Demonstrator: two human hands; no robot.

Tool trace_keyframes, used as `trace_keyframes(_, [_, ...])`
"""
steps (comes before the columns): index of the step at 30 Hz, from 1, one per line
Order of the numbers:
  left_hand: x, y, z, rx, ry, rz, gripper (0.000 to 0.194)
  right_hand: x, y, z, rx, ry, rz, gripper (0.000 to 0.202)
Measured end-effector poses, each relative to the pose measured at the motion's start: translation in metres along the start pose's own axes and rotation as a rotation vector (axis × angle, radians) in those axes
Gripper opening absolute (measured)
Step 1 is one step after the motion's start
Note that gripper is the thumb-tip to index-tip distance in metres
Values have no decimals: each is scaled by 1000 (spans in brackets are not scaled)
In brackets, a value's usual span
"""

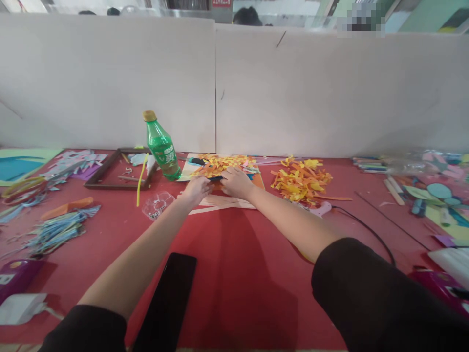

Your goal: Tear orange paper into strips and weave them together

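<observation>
Both the left hand [198,189] and the right hand [236,182] are pinching a small dark object [215,179] between them, just at the near edge of the orange and yellow paper pieces [225,164] on the far worktop [220,244].

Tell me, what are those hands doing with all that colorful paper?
The person's left hand and right hand meet at a small dark thing, too unclear to name, by the orange and yellow paper bits. A green bottle stands nearby.
</observation>
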State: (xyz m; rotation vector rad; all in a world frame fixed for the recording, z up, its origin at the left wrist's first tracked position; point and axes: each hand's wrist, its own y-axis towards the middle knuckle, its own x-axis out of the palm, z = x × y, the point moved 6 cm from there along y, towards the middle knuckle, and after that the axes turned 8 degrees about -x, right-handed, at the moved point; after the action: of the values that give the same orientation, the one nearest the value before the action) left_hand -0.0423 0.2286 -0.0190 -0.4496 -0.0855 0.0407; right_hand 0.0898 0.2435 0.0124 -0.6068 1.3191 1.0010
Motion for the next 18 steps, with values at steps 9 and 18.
trace_keyframes(9, [13, -2, 10, -198, -215, -96, 17, -1, 0, -1, -17, -9, -1, 22])
trace_keyframes(18, [17, 19, 22, -190, -208, -124, 33, 3, -4, -1, 70, -30, 31, 24])
